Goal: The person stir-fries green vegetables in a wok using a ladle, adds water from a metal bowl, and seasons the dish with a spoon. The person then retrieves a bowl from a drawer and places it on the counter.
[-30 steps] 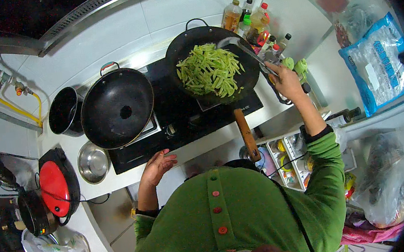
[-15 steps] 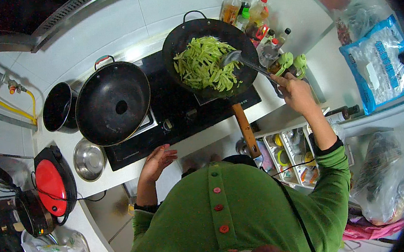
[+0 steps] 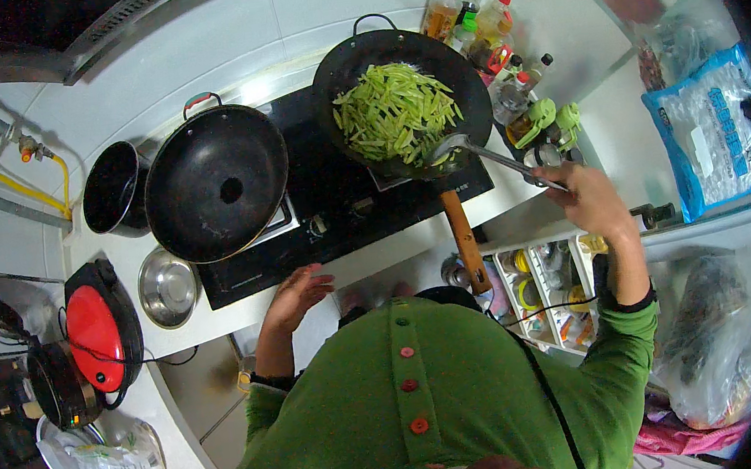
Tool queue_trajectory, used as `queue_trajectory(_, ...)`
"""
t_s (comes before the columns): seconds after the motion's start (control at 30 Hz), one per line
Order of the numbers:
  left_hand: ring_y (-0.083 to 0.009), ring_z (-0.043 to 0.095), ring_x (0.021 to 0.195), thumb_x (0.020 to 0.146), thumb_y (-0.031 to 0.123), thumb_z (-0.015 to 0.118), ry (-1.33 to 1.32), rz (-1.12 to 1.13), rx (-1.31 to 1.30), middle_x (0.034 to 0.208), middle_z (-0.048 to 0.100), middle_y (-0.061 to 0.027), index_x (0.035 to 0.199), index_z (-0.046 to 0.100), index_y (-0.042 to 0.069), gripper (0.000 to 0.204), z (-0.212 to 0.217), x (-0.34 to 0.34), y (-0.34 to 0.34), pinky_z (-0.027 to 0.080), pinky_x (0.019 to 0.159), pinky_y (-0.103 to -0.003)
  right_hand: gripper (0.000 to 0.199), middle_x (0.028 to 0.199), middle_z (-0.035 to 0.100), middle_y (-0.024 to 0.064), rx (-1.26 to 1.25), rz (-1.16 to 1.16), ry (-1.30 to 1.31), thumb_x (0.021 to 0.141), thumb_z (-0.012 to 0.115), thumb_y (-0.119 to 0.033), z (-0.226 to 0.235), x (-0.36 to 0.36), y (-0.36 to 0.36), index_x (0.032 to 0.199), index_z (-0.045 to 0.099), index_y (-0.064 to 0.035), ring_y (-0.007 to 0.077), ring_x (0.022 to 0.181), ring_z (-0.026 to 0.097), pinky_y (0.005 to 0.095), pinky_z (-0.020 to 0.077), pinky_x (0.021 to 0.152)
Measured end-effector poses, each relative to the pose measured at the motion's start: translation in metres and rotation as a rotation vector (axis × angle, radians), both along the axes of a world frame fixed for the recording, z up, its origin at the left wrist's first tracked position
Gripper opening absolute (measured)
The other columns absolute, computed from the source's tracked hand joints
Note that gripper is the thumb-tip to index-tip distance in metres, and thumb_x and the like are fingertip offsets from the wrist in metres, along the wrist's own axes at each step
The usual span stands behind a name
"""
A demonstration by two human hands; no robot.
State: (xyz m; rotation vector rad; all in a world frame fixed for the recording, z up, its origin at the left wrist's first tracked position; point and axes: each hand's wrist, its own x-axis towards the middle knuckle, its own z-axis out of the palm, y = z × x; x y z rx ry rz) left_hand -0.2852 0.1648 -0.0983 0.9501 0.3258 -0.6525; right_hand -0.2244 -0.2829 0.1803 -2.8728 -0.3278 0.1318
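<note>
The right hand [image 3: 590,198] clasps the ladle [image 3: 497,157] by its handle, elbow bent; the left hand [image 3: 296,299] hovers, fingers slightly spread.

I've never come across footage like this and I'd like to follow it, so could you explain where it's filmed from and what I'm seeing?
There's no machine here, just a person in a green top using bare hands. The view comes from the left one of two wide fisheye cameras worn on the head, looking down; that's why straight edges bend.

The right hand holds a ladle, its head inside the wok by some green strips. The left hand is open in front of the stove and seems empty.

Left of the wok is a black pan. Further left are a pot, a steel bowl and a red appliance. Bottles stand to the wok's right.
</note>
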Motion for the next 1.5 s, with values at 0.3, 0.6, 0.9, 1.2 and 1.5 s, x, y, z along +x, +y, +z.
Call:
queue_trajectory(0.3,-0.0257,0.059,0.102,0.095,0.037,0.049,0.006,-0.013,0.008,0.114,0.061,-0.0158,0.126,0.048,0.007,0.043,-0.004,-0.001,0.001,0.044,0.088,-0.037,0.033,0.076,0.059,0.0242,-0.023,0.006,0.057,0.082,0.057,-0.009,0.012,0.004,0.018,0.115,0.063,-0.0109,0.0392,0.069,0.059,0.0437,0.0456,0.064)
queue_trajectory(0.6,-0.0268,0.057,0.106,0.097,0.036,0.045,-0.006,-0.046,0.023,0.117,0.060,-0.0151,0.127,0.045,0.008,0.041,-0.007,-0.006,0.005,0.041,0.093,-0.039,0.030,0.080,0.060,0.0253,0.076,0.036,0.051,0.085,0.056,-0.011,0.002,0.026,0.045,0.114,0.062,-0.0076,0.0402,0.071,0.060,0.0445,0.0460,0.065)
queue_trajectory(0.9,-0.0264,0.058,0.105,0.097,0.037,0.046,-0.036,-0.043,0.033,0.117,0.060,-0.0145,0.128,0.045,0.009,0.042,-0.008,-0.003,0.001,0.041,0.093,-0.036,0.039,0.086,0.060,0.0201,-0.050,0.104,-0.148,0.084,0.056,-0.010,-0.093,0.063,0.065,0.122,0.056,-0.0145,0.0390,0.077,0.061,0.0467,0.0495,0.067)
queue_trajectory(1.2,-0.0266,0.058,0.106,0.097,0.036,0.046,-0.005,-0.025,0.019,0.117,0.060,-0.0156,0.127,0.045,0.008,0.041,-0.012,-0.003,0.005,0.041,0.094,-0.038,0.037,0.079,0.058,0.0181,0.029,0.014,-0.113,0.083,0.060,-0.011,-0.057,0.035,0.039,0.119,0.061,-0.0168,0.0373,0.069,0.059,0.0460,0.0463,0.062)
queue_trajectory(1.5,-0.0280,0.059,0.104,0.094,0.038,0.050,-0.042,-0.066,0.038,0.115,0.060,-0.0170,0.126,0.046,0.004,0.046,-0.012,0.009,0.000,0.043,0.093,-0.038,0.036,0.083,0.062,0.0218,0.058,-0.051,-0.001,0.083,0.059,-0.011,-0.071,0.047,0.038,0.119,0.061,-0.0150,0.0368,0.070,0.060,0.0418,0.0467,0.063)
